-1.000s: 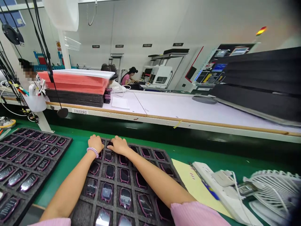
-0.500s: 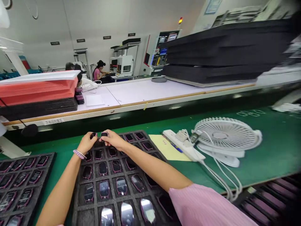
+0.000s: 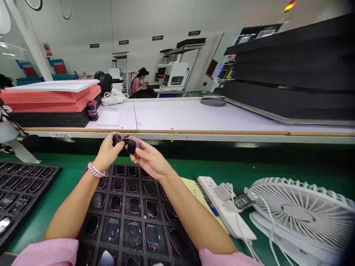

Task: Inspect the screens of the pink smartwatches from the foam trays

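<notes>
Two watch bodies are up off the foam tray point(image 3: 83, 236): the left hand point(image 3: 107, 153) pinches one watch point(image 3: 117, 139) in its fingertips, and just beside it the right hand point(image 3: 146, 159) pinches the other watch point(image 3: 131, 146). Both grips look light, so either piece could slip and drop onto the filled pockets below, or the two could knock together and scuff.

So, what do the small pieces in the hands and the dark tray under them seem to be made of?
Small pieces, one in each hand: likely glossy plastic, or glass on the front. Each has a dark face that reflects light inside a pink rim.
Dark tray: probably soft foam. Its surface is matte, grainy charcoal grey, with thick walls between the cut pockets.
</notes>
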Demonstrator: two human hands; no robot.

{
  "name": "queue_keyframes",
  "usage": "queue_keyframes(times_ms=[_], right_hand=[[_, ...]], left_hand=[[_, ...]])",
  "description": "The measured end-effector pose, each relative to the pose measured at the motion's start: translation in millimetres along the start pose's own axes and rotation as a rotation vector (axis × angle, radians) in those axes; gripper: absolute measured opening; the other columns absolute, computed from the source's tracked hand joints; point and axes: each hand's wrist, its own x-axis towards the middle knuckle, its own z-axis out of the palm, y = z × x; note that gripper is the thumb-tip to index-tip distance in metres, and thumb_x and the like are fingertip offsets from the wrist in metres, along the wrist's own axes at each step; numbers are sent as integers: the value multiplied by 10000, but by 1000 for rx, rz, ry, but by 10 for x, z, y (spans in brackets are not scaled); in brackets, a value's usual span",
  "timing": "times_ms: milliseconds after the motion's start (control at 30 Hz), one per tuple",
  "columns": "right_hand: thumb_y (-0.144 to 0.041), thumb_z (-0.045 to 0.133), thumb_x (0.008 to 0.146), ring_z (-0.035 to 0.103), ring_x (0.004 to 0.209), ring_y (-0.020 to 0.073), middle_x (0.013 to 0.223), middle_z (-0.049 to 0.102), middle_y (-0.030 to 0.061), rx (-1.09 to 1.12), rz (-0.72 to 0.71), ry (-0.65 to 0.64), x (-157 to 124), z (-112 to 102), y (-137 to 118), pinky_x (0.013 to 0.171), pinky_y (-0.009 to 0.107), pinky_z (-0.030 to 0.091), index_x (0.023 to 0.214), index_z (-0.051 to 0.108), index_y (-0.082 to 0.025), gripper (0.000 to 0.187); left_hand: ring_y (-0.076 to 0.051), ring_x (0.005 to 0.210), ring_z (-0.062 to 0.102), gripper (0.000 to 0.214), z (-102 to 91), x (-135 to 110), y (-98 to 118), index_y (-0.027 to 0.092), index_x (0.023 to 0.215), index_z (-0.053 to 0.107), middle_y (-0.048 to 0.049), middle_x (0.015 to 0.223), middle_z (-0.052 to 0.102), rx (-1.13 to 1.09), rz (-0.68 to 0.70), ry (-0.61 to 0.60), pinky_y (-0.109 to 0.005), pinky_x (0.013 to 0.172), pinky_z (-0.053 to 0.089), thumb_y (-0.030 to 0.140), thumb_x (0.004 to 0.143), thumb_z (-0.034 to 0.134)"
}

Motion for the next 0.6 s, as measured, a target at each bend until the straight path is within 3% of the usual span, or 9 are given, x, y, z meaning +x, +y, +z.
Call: queue_keyframes(times_ms=[100, 267, 433, 600], right_hand=[[-324, 957, 789, 604, 741, 137, 1053, 691, 35, 39, 76, -11, -27, 53, -9, 689, 261, 530, 1256, 718, -244, 530], [-303, 910, 820, 566, 722, 134, 1034, 683, 38, 61, 105, -61, 72, 174, -18, 649, 245, 499, 1255, 724, -238, 477], [-257, 815, 846, 511, 675, 135, 1005, 677, 52, 86, 95, -69, 208, 407, -6, 595, 241, 456, 1163, 729, -211, 332], [-244, 745, 875, 495, 660, 143, 1017, 693, 68, 78, 46, -17, 212, 600, 38, 592, 252, 442, 1190, 704, -214, 320]], left_hand=[[-189, 930, 606, 367, -29, -164, 30, 168, 1103, 583, -66, 1045, 652, 12, 39, 16, -333, 870, 493, 333, 778, 622], [-173, 827, 602, 394, -116, -387, 137, 186, 1148, 604, -47, 965, 663, 110, 90, 164, -292, 757, 488, 324, 784, 667], [-144, 731, 578, 324, -298, -407, 252, 187, 1076, 621, -17, 870, 657, 129, 175, 240, -262, 702, 477, 317, 786, 682], [-148, 799, 606, 342, -454, -393, 159, 179, 1097, 614, -30, 945, 675, 51, 160, 282, -266, 758, 497, 266, 768, 652]])
